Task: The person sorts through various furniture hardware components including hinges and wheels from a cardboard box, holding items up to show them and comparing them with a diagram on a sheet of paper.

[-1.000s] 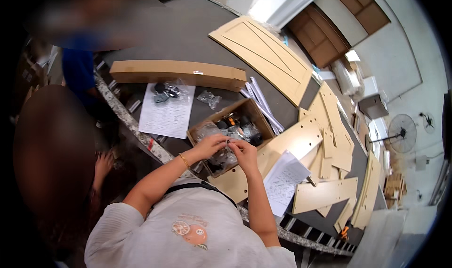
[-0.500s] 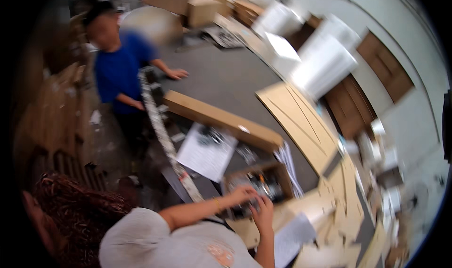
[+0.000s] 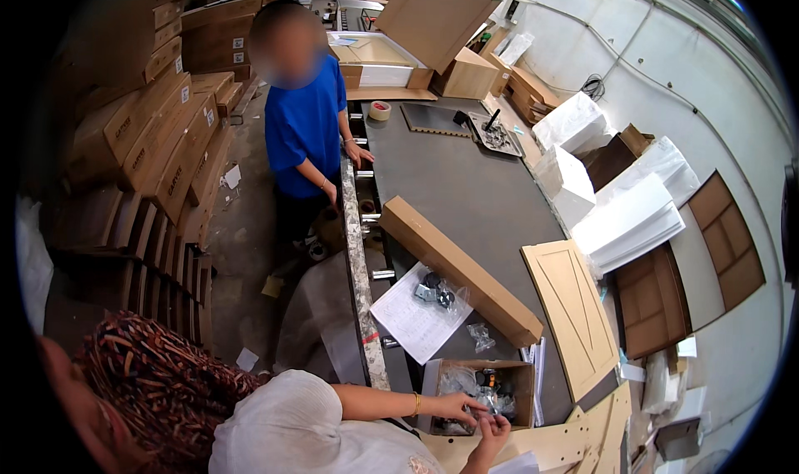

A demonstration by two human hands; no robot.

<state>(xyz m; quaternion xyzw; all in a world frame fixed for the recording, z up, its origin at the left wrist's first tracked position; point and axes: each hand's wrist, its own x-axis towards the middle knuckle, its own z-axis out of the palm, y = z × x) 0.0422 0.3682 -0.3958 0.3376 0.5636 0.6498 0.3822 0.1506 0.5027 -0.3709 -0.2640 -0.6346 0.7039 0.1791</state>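
My left hand [image 3: 454, 407], with a gold-coloured bracelet at the wrist, reaches in from the left over an open cardboard box [image 3: 522, 391]. Its fingers are closed and nearly meet those of my right hand [image 3: 493, 435], also closed, at the box's near edge. Whatever lies between the fingertips is too small to make out. Inside the box are clear plastic bags [image 3: 458, 380] of small parts, some dark or metallic. Beyond it, a printed sheet [image 3: 398, 324] carries a clear bag of dark and metal fittings [image 3: 439, 292]. Another small clear bag [image 3: 480, 337] lies beside the sheet.
A long closed carton [image 3: 462, 270] crosses the dark worktable [image 3: 466, 183]. Wooden panels [image 3: 574, 316] line its right side. A co-worker in a blue shirt [image 3: 304, 133] stands at the far left edge. Patterned brown cloth [image 3: 158, 366] fills the lower left; stacked cartons [image 3: 158, 141] stand behind.
The view has turned and steadied, so the scene sits further right. My hands remain close together at the box. The co-worker's hand has drawn back from the tabletop to its edge.
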